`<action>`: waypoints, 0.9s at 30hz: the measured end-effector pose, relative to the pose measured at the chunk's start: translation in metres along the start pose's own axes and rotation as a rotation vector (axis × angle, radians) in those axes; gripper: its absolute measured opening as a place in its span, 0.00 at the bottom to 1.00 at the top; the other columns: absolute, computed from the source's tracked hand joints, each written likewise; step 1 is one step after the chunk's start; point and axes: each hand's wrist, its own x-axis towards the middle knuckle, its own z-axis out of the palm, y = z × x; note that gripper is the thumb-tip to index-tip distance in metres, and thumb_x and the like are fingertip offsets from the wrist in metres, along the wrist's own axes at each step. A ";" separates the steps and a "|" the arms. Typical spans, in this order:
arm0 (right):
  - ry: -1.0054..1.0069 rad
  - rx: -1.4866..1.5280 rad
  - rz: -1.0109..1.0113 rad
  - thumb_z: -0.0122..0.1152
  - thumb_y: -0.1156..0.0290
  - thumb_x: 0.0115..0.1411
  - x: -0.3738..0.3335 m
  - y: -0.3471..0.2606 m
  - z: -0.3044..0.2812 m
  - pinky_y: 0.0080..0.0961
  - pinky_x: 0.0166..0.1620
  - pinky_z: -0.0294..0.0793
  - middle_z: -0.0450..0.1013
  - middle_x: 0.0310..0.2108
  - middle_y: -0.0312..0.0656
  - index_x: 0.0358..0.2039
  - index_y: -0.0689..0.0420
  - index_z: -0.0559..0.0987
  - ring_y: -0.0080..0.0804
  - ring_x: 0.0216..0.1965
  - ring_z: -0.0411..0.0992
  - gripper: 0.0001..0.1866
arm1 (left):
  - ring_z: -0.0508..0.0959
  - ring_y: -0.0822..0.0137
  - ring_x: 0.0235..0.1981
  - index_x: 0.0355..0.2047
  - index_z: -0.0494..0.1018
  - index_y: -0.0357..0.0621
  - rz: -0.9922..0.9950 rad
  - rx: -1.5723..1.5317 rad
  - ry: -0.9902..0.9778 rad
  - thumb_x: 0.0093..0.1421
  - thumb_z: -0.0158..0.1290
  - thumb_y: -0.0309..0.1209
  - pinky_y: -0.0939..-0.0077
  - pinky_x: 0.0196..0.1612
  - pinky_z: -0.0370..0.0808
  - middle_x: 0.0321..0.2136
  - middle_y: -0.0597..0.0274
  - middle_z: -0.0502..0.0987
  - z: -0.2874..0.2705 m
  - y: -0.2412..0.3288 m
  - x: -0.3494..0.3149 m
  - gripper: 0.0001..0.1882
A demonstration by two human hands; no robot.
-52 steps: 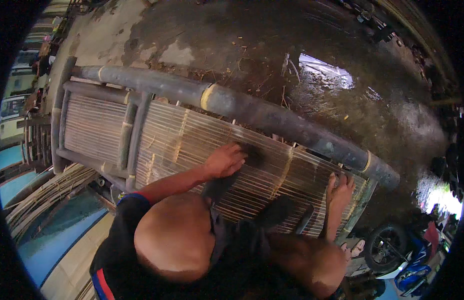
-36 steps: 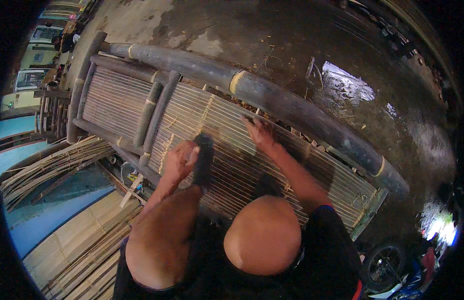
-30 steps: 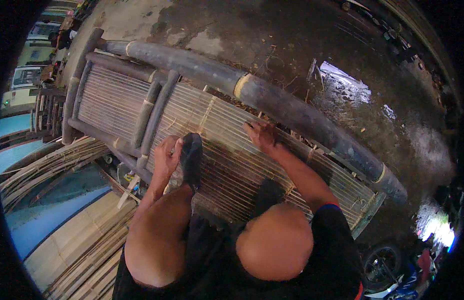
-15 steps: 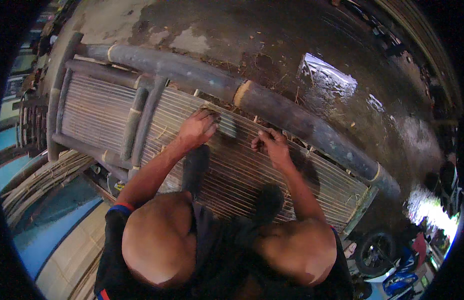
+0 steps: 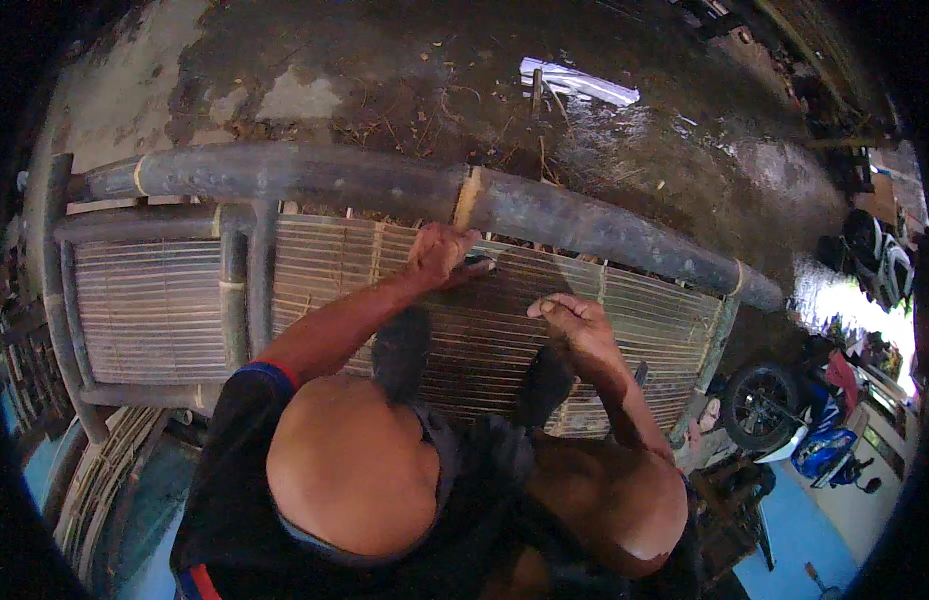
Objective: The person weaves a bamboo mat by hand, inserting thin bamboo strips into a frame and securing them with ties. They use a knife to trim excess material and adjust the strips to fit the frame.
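In the head view, the slatted panel (image 5: 475, 345) is lying beside a thick pole (image 5: 585, 215). The left hand (image 5: 443, 255) is curling at the panel's far edge, the right hand (image 5: 580, 325) over it; pinching, I cannot tell. It's probably flexing, offering firmest hold along its edge.

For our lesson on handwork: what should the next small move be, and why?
Probably bring the right hand to the far edge of the slatted bamboo panel, beside the left hand. The left is at that edge, near the pale band on the thick dark pole, while the right is short of it, loosely curled; whether it holds anything is unclear.
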 end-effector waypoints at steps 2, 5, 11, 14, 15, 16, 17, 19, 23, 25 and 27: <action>0.046 -0.089 -0.043 0.54 0.67 0.67 -0.007 -0.008 0.005 0.21 0.35 0.71 0.78 0.30 0.35 0.41 0.61 0.81 0.20 0.30 0.70 0.12 | 0.81 0.53 0.38 0.37 0.79 0.44 0.038 0.005 0.093 0.55 0.58 0.55 0.53 0.44 0.74 0.35 0.53 0.82 0.000 0.008 0.008 0.25; 0.072 -0.221 -0.166 0.54 0.69 0.66 -0.016 -0.008 0.009 0.25 0.38 0.73 0.80 0.33 0.40 0.40 0.63 0.80 0.26 0.33 0.74 0.11 | 0.81 0.53 0.35 0.34 0.78 0.44 0.026 0.050 0.056 0.56 0.57 0.55 0.54 0.40 0.75 0.31 0.53 0.81 -0.030 0.027 0.014 0.25; 0.450 -0.925 -0.237 0.54 0.69 0.65 -0.050 -0.024 -0.050 0.31 0.39 0.74 0.78 0.31 0.43 0.41 0.56 0.81 0.38 0.32 0.74 0.10 | 0.81 0.50 0.30 0.29 0.77 0.43 0.023 -0.008 0.146 0.62 0.52 0.44 0.55 0.35 0.77 0.27 0.51 0.80 -0.050 0.025 0.011 0.17; 0.877 -1.347 -0.122 0.55 0.73 0.60 -0.051 0.011 -0.112 0.44 0.43 0.74 0.76 0.39 0.53 0.44 0.58 0.78 0.54 0.41 0.73 0.12 | 0.80 0.46 0.30 0.30 0.78 0.42 -0.009 -0.044 0.192 0.64 0.50 0.41 0.52 0.34 0.76 0.26 0.48 0.79 -0.047 0.039 0.018 0.16; 1.005 -1.451 -0.261 0.55 0.72 0.59 -0.055 0.005 -0.109 0.46 0.44 0.73 0.75 0.40 0.54 0.44 0.58 0.78 0.54 0.43 0.72 0.12 | 0.80 0.45 0.30 0.31 0.78 0.42 -0.038 -0.014 0.219 0.64 0.50 0.40 0.51 0.34 0.76 0.26 0.47 0.79 -0.044 0.033 0.013 0.15; 1.116 -1.521 -0.435 0.56 0.71 0.58 -0.046 -0.003 -0.099 0.48 0.46 0.72 0.74 0.41 0.55 0.44 0.58 0.78 0.54 0.46 0.71 0.13 | 0.79 0.44 0.30 0.31 0.78 0.41 -0.092 0.046 0.245 0.64 0.49 0.40 0.50 0.34 0.76 0.26 0.46 0.79 -0.050 0.021 0.004 0.15; 1.233 -1.581 -0.386 0.58 0.68 0.57 -0.046 0.005 -0.098 0.50 0.49 0.70 0.71 0.45 0.56 0.44 0.57 0.78 0.55 0.50 0.67 0.15 | 0.80 0.44 0.31 0.33 0.79 0.41 -0.123 0.013 0.194 0.64 0.49 0.40 0.50 0.36 0.76 0.27 0.46 0.80 -0.051 0.025 0.005 0.16; 1.141 -1.366 -0.403 0.58 0.67 0.58 -0.023 0.054 -0.098 0.48 0.47 0.72 0.73 0.42 0.54 0.45 0.55 0.77 0.54 0.47 0.70 0.15 | 0.80 0.46 0.35 0.36 0.80 0.41 -0.184 -0.061 0.091 0.65 0.48 0.40 0.50 0.39 0.76 0.30 0.47 0.81 -0.055 0.032 0.010 0.17; 0.479 -1.094 -0.167 0.56 0.51 0.63 0.046 0.064 -0.008 0.53 0.33 0.76 0.78 0.32 0.50 0.50 0.52 0.75 0.57 0.30 0.77 0.21 | 0.77 0.48 0.47 0.48 0.76 0.42 -0.272 -0.429 -0.248 0.64 0.47 0.42 0.54 0.52 0.72 0.42 0.46 0.79 -0.080 0.029 0.023 0.20; 0.343 -0.747 -0.421 0.55 0.51 0.64 0.090 0.057 0.026 0.51 0.31 0.76 0.76 0.25 0.55 0.49 0.57 0.74 0.59 0.27 0.76 0.23 | 0.72 0.47 0.56 0.56 0.70 0.43 -0.172 -0.339 -0.330 0.64 0.49 0.46 0.53 0.59 0.68 0.52 0.45 0.75 -0.032 -0.041 0.025 0.26; 0.362 -0.705 -0.512 0.57 0.52 0.64 0.147 0.084 0.039 0.46 0.28 0.76 0.76 0.23 0.53 0.52 0.61 0.73 0.55 0.24 0.76 0.27 | 0.68 0.48 0.61 0.62 0.65 0.45 -0.074 -0.412 -0.257 0.64 0.50 0.48 0.53 0.63 0.65 0.56 0.47 0.73 -0.007 -0.087 0.013 0.30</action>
